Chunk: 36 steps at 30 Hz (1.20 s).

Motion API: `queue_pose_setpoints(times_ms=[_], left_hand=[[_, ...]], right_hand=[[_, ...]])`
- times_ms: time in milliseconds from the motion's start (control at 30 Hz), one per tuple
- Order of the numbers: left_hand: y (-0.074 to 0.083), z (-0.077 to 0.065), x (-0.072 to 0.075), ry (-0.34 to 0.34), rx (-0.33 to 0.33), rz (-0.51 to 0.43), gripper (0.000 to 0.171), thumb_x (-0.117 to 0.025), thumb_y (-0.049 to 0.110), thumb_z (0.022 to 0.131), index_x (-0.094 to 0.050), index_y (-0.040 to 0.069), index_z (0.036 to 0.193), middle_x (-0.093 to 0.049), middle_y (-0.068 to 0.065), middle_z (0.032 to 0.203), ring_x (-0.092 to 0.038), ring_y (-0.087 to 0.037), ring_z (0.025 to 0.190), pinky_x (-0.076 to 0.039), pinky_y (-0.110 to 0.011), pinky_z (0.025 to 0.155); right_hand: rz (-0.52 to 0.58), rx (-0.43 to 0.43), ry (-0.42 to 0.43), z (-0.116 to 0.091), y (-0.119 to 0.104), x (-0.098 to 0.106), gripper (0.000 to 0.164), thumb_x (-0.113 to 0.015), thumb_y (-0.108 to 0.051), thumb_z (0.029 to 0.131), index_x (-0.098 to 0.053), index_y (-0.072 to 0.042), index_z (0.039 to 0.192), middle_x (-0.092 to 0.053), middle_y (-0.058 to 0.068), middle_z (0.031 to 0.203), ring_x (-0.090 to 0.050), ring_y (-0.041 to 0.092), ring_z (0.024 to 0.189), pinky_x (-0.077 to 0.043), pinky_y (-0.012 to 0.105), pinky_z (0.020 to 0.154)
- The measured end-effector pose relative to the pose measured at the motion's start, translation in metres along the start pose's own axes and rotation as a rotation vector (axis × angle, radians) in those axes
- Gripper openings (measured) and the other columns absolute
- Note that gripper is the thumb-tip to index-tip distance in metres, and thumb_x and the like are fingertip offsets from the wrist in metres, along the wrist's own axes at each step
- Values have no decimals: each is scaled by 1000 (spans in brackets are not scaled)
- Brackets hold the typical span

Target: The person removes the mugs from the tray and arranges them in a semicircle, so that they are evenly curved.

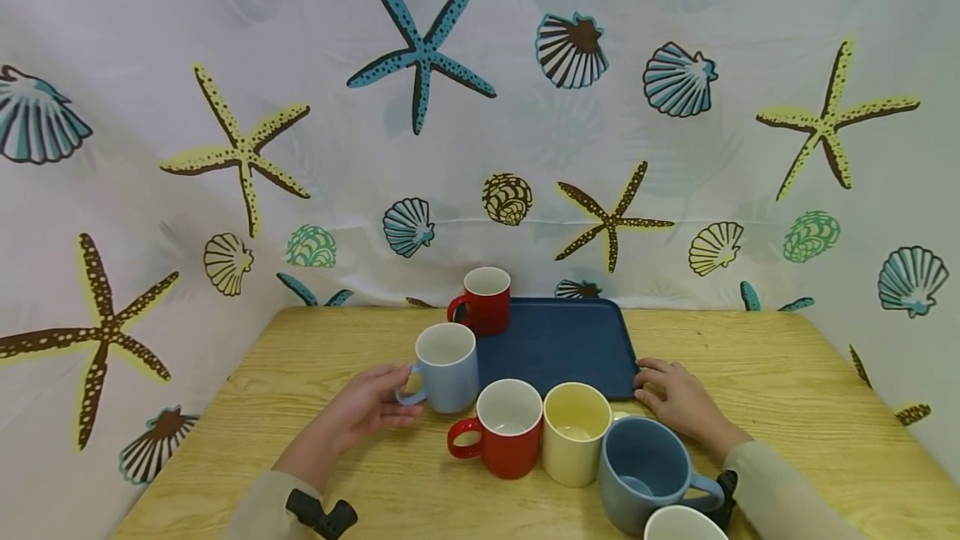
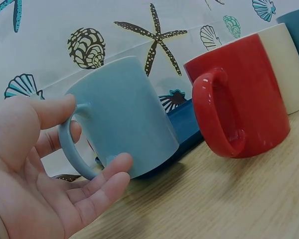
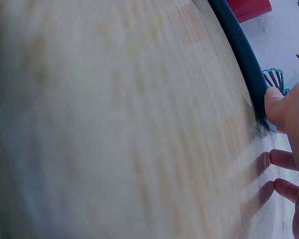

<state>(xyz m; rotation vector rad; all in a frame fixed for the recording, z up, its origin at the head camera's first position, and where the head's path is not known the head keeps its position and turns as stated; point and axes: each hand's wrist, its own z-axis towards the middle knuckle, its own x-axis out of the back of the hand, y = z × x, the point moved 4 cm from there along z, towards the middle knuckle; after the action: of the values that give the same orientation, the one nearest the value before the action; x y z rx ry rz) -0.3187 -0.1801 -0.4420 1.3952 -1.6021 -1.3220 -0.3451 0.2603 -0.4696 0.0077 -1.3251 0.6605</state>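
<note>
My left hand pinches the handle of a light blue mug between thumb and forefinger, the other fingers extended below it. That mug is at the front left corner of a dark blue tray; whether its base rests on the tray I cannot tell. A red mug stands on the tray's far left part, its handle to the left. At the tray's right edge, my right hand touches the rim with its thumb, while the fingertips reach the tabletop.
On the wooden table, in front of the tray, stand another red mug, a cream mug, a darker blue mug and a partly seen white-lined mug. A seashell-patterned cloth hangs behind.
</note>
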Motion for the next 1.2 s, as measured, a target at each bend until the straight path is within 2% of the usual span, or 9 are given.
queue_pose_setpoints(times_ms=[267, 467, 733, 1067, 1200], left_hand=[[-7, -18, 7, -40, 11, -50, 31, -53, 33, 95, -45, 4, 99, -59, -14, 93, -66, -26, 85, -51, -41, 82], [-11, -33, 12, -47, 7, -54, 28, -53, 34, 95, -47, 7, 92, -61, -12, 91, -66, -25, 85, -51, -40, 83], [-15, -51, 16, -54, -11, -66, 19, -52, 29, 96, -53, 10, 94, -63, -10, 88, -67, -22, 82, -52, -39, 80], [-24, -79, 22, -56, 5, -104, 22, -52, 28, 96, -56, 10, 85, -64, -8, 84, -66, -20, 82, -53, -35, 78], [-29, -89, 21, -92, -5, -132, 21, -49, 26, 98, -59, 12, 85, -66, -8, 87, -66, -19, 82, -53, -34, 78]], right_hand=[[2, -4, -15, 0, 0, -1, 10, -65, -17, 87, -67, -16, 97, -54, 13, 127, -49, 38, 112, -40, 56, 90], [-2, 8, -3, 0, 0, 0, 8, -65, -16, 87, -67, -17, 95, -54, 13, 126, -50, 39, 111, -40, 56, 90], [-2, 7, -4, 0, 1, -1, 8, -65, -17, 87, -66, -17, 95, -54, 13, 126, -49, 39, 111, -39, 58, 89], [-10, 11, -1, -1, -1, 0, 9, -65, -17, 87, -67, -17, 95, -54, 13, 127, -50, 39, 109, -39, 57, 88], [-8, 0, -6, -2, 0, -1, 9, -65, -17, 87, -67, -17, 96, -54, 13, 127, -50, 38, 108, -40, 56, 87]])
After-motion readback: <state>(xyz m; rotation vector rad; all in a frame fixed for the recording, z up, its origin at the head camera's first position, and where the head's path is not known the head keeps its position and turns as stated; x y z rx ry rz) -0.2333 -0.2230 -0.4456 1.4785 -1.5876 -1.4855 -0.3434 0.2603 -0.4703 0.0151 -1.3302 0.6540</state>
